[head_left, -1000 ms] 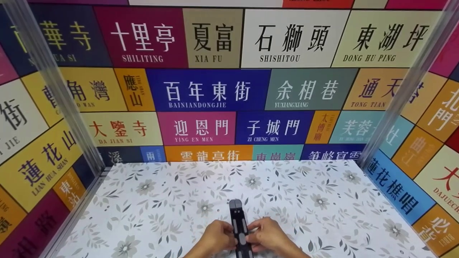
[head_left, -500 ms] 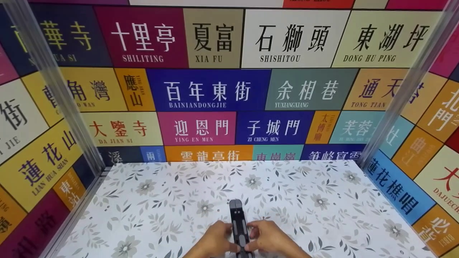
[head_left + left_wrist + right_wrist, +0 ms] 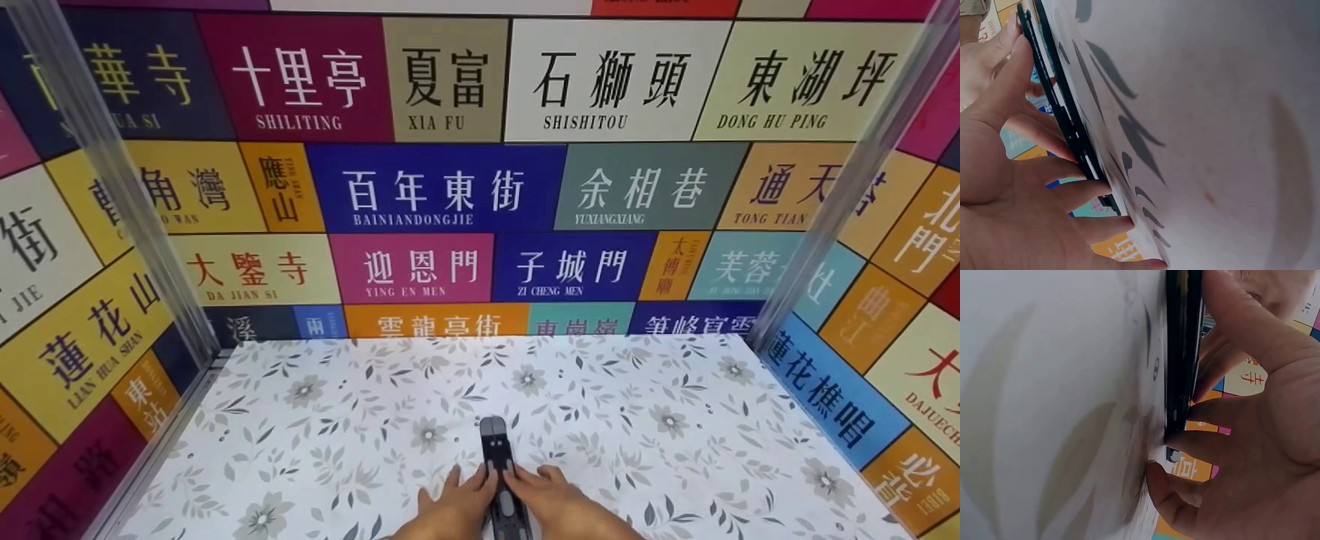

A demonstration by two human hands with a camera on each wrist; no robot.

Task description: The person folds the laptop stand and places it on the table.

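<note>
A folded laptop stand (image 3: 494,435), long, slim and black with grey pads, lies on the flowered tabletop at the lower middle of the head view, pointing away from me. My left hand (image 3: 456,508) holds it along its left side. On its right side my right hand (image 3: 564,510) does the same, index fingertips close to each other over the stand's middle. In the left wrist view the stand (image 3: 1069,121) shows edge-on as two thin layered bars, thumb at its upper edge, little finger down at the cloth. In the right wrist view fingertips touch the stand's side (image 3: 1176,365).
White cloth with grey flowers and leaves (image 3: 337,427) covers the tabletop. Panels of colourful Chinese place signs (image 3: 435,187) stand behind and on both sides. Metal posts (image 3: 795,247) rise at the two back corners.
Both hands have slid forward along the stand, their fingers now stretched toward its far part instead of bunched at its sides. The stand itself has hardly moved.
</note>
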